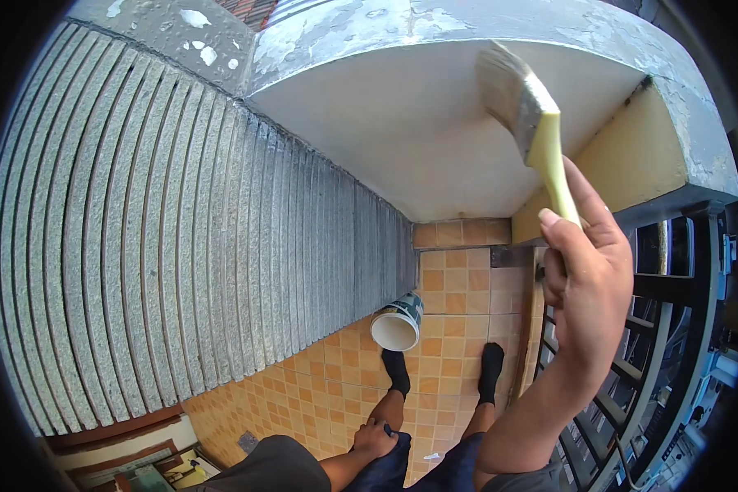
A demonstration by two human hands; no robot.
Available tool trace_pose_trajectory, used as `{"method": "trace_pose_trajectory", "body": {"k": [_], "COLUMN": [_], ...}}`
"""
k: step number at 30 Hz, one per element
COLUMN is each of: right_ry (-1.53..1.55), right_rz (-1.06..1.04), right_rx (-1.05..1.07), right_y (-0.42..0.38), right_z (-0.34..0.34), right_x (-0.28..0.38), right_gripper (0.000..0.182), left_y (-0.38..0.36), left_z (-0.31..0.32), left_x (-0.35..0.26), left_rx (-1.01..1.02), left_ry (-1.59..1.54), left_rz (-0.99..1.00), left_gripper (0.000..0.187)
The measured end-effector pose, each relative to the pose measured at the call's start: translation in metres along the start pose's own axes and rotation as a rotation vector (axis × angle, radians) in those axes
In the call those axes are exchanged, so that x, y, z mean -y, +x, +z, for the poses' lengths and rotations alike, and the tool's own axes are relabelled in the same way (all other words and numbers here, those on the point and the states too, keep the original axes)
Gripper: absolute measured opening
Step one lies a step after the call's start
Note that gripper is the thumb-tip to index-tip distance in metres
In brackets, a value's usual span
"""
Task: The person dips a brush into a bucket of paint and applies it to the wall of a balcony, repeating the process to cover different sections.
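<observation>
My right hand (pixel 586 254) is raised at the right, its fingers wrapped round the pale yellow handle of a wide paintbrush (pixel 541 123). The brush's bristles are at the upper part of the whitish wall panel (pixel 385 123), just under the peeling ledge; whether they touch it I cannot tell. Low in the view, my left hand (pixel 375 439) rests on my leg by the knee, its fingers bent, and what they hold, if anything, is hidden. A bucket (pixel 396 326) with a white inside stands on the tiled floor beside my foot.
A ribbed grey stone wall (pixel 180 221) fills the left side. Peeling grey-white paint covers the ledge (pixel 467 20) at the top. Black metal railings (pixel 672 289) run down the right. Orange tiles (pixel 451 287) cover the floor, and a cluttered table (pixel 180 471) is at the lower left.
</observation>
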State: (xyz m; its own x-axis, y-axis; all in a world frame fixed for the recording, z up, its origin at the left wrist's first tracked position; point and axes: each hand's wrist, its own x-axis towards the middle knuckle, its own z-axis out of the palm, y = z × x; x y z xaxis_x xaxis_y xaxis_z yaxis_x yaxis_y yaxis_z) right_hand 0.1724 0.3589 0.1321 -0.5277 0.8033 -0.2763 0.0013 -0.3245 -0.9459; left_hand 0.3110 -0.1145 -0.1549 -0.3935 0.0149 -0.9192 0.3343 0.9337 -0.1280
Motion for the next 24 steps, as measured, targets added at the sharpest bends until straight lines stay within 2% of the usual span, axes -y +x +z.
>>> {"method": "trace_pose_trajectory", "body": {"k": [6, 9, 11, 15, 18, 22, 24], "right_ry": [0.087, -0.06, -0.136, -0.211, -0.244, -0.182, -0.177], "right_rz": [-0.116, -0.204, -0.157, -0.267, -0.124, -0.129, -0.086], "right_rx": [-0.396, -0.318, -0.194, 0.131, 0.281, 0.533, 0.477], "right_y": [-0.019, -0.002, -0.014, -0.032, -0.036, -0.045, -0.039], "right_z": [0.009, 0.04, 0.081, 0.134, 0.136, 0.129, 0.128], "right_x": [-0.009, -0.043, -0.05, -0.08, -0.074, -0.07, -0.066], "right_gripper": [0.055, 0.056, 0.056, 0.059, 0.06, 0.057, 0.057], "left_y": [-0.004, -0.004, -0.002, 0.001, 0.001, 0.004, -0.002], "left_z": [-0.005, -0.001, 0.005, 0.005, 0.007, 0.017, 0.004], "left_x": [-0.009, -0.006, -0.002, 0.002, 0.006, 0.011, 0.007], "left_rx": [-0.028, -0.049, -0.054, -0.03, -0.055, -0.072, -0.062], "left_ry": [-0.024, -0.035, -0.043, -0.078, -0.099, -0.09, -0.07], "left_rz": [-0.005, -0.001, 0.005, -0.007, -0.003, 0.003, -0.004], "left_gripper": [0.063, 0.063, 0.063, 0.062, 0.062, 0.062, 0.062]}}
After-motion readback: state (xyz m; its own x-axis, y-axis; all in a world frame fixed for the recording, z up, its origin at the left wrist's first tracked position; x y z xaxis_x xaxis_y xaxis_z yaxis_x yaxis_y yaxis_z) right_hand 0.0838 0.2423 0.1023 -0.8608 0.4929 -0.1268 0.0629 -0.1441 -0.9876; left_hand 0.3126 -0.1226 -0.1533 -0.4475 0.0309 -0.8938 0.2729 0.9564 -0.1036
